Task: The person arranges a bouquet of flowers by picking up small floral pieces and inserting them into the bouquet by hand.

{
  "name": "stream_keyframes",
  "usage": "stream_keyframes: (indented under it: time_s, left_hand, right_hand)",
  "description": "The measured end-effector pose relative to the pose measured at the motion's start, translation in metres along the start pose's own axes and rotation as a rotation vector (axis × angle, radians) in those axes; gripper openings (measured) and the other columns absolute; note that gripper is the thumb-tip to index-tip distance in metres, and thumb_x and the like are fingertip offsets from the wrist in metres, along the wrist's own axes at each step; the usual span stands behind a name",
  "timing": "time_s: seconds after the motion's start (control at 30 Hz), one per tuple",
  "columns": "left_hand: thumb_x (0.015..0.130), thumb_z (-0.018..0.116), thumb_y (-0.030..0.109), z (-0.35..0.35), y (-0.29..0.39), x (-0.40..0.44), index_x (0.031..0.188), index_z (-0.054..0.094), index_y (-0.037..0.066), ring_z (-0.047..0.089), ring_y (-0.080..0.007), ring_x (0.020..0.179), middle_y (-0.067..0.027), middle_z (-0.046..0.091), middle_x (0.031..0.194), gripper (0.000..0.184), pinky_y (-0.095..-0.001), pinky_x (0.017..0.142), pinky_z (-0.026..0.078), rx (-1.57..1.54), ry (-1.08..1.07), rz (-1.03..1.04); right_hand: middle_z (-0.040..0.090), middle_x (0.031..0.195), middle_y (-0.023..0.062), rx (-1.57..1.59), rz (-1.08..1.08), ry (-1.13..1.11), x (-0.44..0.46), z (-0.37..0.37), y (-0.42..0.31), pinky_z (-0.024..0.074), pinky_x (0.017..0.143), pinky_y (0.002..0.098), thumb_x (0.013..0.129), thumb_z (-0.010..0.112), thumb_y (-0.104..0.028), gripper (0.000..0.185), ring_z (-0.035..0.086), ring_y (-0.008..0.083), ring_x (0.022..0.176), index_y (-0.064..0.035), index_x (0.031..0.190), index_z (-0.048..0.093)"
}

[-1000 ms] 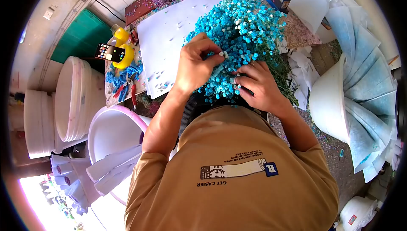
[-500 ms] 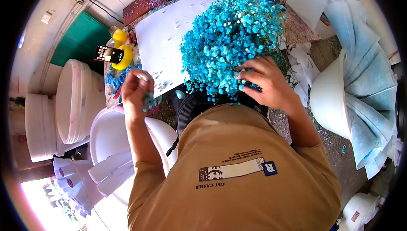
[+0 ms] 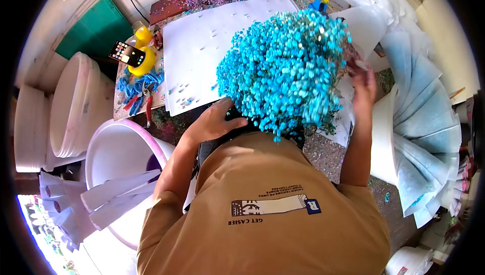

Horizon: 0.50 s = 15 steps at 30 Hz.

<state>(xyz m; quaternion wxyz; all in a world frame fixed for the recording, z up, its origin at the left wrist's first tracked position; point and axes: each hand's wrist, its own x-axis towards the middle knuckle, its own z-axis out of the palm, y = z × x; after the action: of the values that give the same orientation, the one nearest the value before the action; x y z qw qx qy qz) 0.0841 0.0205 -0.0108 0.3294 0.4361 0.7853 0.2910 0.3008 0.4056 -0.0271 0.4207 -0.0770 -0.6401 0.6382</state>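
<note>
A large bunch of small blue flowers leans over my lap and the right part of the white paper sheets. My left hand is at the bunch's lower left edge, thumb apart from the fingers, with nothing visible in it. To the right of the bunch is my right hand, blurred, its fingers pointing up; what it may hold is too smeared to tell. Loose petals are scattered over the paper.
A phone rests on a yellow holder, near red-handled pliers. A blue tape dispenser stands behind the bunch. White tubs are at the left; a tub with pale blue wrapping stands at the right.
My left hand has come back from beside the paper to the bunch's lower edge. My right hand has left the front of the bunch and moved out to its right side. The bunch has shifted slightly.
</note>
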Motion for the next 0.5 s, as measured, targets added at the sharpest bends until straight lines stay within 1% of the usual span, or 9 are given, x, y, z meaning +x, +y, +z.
stream_keyframes:
  time_s: [0.03, 0.1, 0.17, 0.2, 0.27, 0.33, 0.4, 0.47, 0.5]
  left_hand:
    - [0.085, 0.078, 0.027, 0.008, 0.001, 0.006, 0.137, 0.052, 0.001, 0.056, -0.034, 0.121, -0.0195, 0.059, 0.129, 0.063, -0.0407, 0.105, 0.041, -0.007, 0.012, 0.007]
    - [0.082, 0.081, 0.025, 0.026, 0.0, 0.019, 0.145, 0.042, 0.003, 0.054, -0.0299, 0.126, -0.0177, 0.056, 0.136, 0.078, -0.0395, 0.108, 0.039, -0.273, 0.182, 0.335]
    - [0.081, 0.082, 0.019, 0.022, 0.016, 0.02, 0.15, 0.034, 0.004, 0.052, -0.0263, 0.129, -0.0182, 0.054, 0.14, 0.085, -0.0416, 0.11, 0.039, -0.159, 0.137, 0.267]
    - [0.081, 0.083, 0.017, 0.021, 0.018, 0.024, 0.15, 0.034, 0.003, 0.052, -0.0273, 0.129, -0.0189, 0.054, 0.14, 0.085, -0.0418, 0.109, 0.04, -0.139, 0.148, 0.287]
    - [0.08, 0.083, 0.016, 0.019, 0.024, 0.027, 0.149, 0.034, 0.002, 0.053, -0.0284, 0.128, -0.0196, 0.054, 0.14, 0.086, -0.0421, 0.109, 0.041, -0.116, 0.144, 0.315]
    - [0.081, 0.082, 0.025, 0.014, 0.036, 0.026, 0.144, 0.043, 0.0, 0.044, -0.0394, 0.135, -0.0242, 0.041, 0.147, 0.078, -0.0441, 0.112, 0.038, -0.214, 0.229, 0.347]
    - [0.08, 0.081, 0.018, 0.004, 0.034, 0.032, 0.143, 0.044, -0.001, 0.051, -0.0294, 0.129, -0.0196, 0.053, 0.139, 0.075, -0.0406, 0.11, 0.039, -0.412, 0.266, 0.395]
    - [0.083, 0.076, 0.02, -0.012, 0.031, 0.034, 0.14, 0.047, -0.001, 0.056, -0.0194, 0.117, -0.0124, 0.063, 0.127, 0.068, -0.0366, 0.104, 0.044, -0.569, 0.338, 0.372]
    - [0.086, 0.071, 0.023, -0.019, -0.002, 0.047, 0.137, 0.048, -0.002, 0.059, -0.0188, 0.112, -0.0112, 0.063, 0.125, 0.062, -0.0371, 0.099, 0.049, -0.594, 0.286, 0.556]
  right_hand:
    - [0.057, 0.135, 0.0181, -0.232, 0.034, -0.077, 0.002, -0.003, 0.013, 0.0468, 0.099, 0.0408, 0.083, 0.078, -0.018, 0.068, 0.057, 0.0277, 0.122, -0.0015, 0.141, 0.045]
    - [0.054, 0.141, 0.0172, -0.756, 0.121, -0.172, -0.004, 0.002, 0.038, 0.0442, 0.104, 0.041, 0.082, 0.077, -0.014, 0.076, 0.053, 0.0303, 0.128, -0.0032, 0.147, 0.039]
    - [0.055, 0.142, 0.0174, -0.585, 0.237, -0.27, -0.004, 0.04, 0.024, 0.0428, 0.106, 0.039, 0.08, 0.075, -0.006, 0.077, 0.052, 0.03, 0.13, -0.0036, 0.148, 0.039]
    - [0.058, 0.138, 0.018, -0.727, 0.341, -0.299, 0.002, 0.018, 0.062, 0.0444, 0.104, 0.037, 0.077, 0.075, -0.003, 0.08, 0.056, 0.0265, 0.127, -0.0042, 0.149, 0.038]
    - [0.066, 0.123, 0.0182, -0.614, 0.254, -0.268, 0.002, 0.041, 0.044, 0.046, 0.1, 0.0386, 0.078, 0.073, -0.003, 0.062, 0.061, 0.0258, 0.115, -0.0016, 0.137, 0.052]
    - [0.07, 0.115, 0.018, -0.618, 0.25, -0.233, 0.009, 0.06, 0.006, 0.0462, 0.099, 0.0377, 0.077, 0.074, -0.003, 0.051, 0.063, 0.0246, 0.11, 0.0003, 0.126, 0.062]
    - [0.07, 0.117, 0.0168, -0.576, 0.244, -0.111, 0.017, 0.072, -0.025, 0.0472, 0.098, 0.0376, 0.076, 0.075, -0.003, 0.05, 0.064, 0.0259, 0.11, 0.0001, 0.124, 0.063]
    - [0.07, 0.114, 0.0148, -0.597, 0.05, -0.103, 0.017, 0.076, -0.062, 0.0493, 0.094, 0.0386, 0.076, 0.076, -0.005, 0.046, 0.066, 0.0263, 0.106, -0.0013, 0.12, 0.065]
    - [0.071, 0.113, 0.0138, -0.665, -0.066, -0.186, 0.022, 0.078, -0.079, 0.0503, 0.092, 0.0391, 0.076, 0.076, -0.005, 0.044, 0.067, 0.0265, 0.103, -0.002, 0.119, 0.065]
